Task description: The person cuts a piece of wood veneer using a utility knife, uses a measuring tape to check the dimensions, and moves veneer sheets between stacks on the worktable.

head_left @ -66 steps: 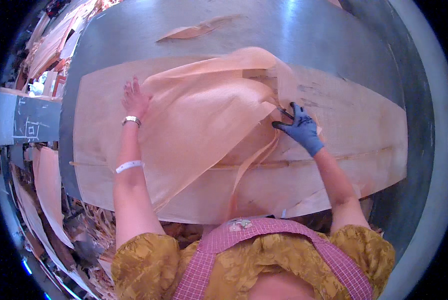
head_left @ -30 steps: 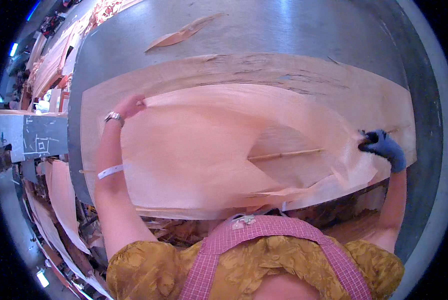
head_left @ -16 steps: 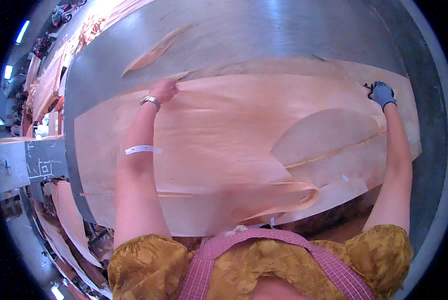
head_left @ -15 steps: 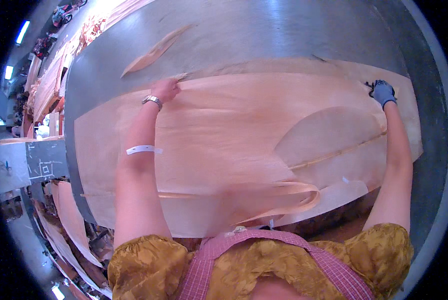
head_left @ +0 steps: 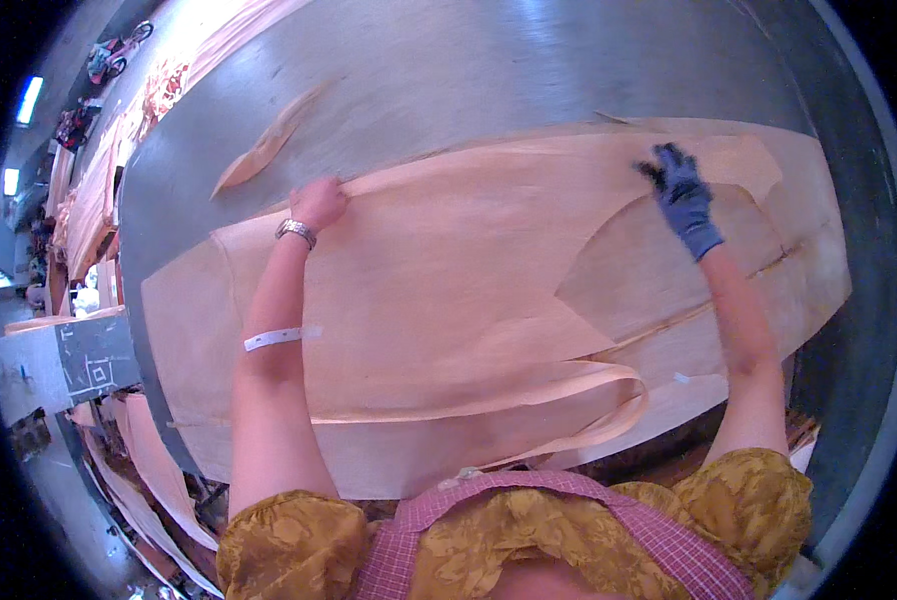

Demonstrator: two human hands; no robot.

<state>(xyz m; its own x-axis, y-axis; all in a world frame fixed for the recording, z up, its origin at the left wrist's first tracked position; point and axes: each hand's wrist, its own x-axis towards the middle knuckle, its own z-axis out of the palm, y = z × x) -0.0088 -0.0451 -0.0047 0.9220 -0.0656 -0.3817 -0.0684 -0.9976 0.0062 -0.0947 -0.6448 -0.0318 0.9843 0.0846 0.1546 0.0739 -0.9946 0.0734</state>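
Observation:
A thin pinkish wood veneer sheet [head_left: 439,260] lies over a paler sheet [head_left: 809,240], with one near edge curled back in a long fold [head_left: 619,375]. My left hand [head_left: 319,204], bare with a metal watch at the wrist, is closed on the veneer's far edge. Over the right part of the veneer is my right hand [head_left: 681,192] in a blue-grey glove, its fingers apart and holding nothing. Whether its palm touches the veneer, I cannot tell. Below it, a rounded gap [head_left: 659,260] in the veneer shows the sheet underneath.
A narrow veneer scrap [head_left: 269,145] lies on the grey tabletop [head_left: 449,80] beyond my left hand. A grey beam [head_left: 69,360] meets the table's left side. Stacked veneer sheets [head_left: 94,230] stand farther left, and more sheets [head_left: 159,455] lie lower down beside the table.
My right hand has left the sheet's far right and moved leftward, fingers spreading. My left hand keeps hold of the far edge, slightly nearer me. The upper veneer has shifted at its ends.

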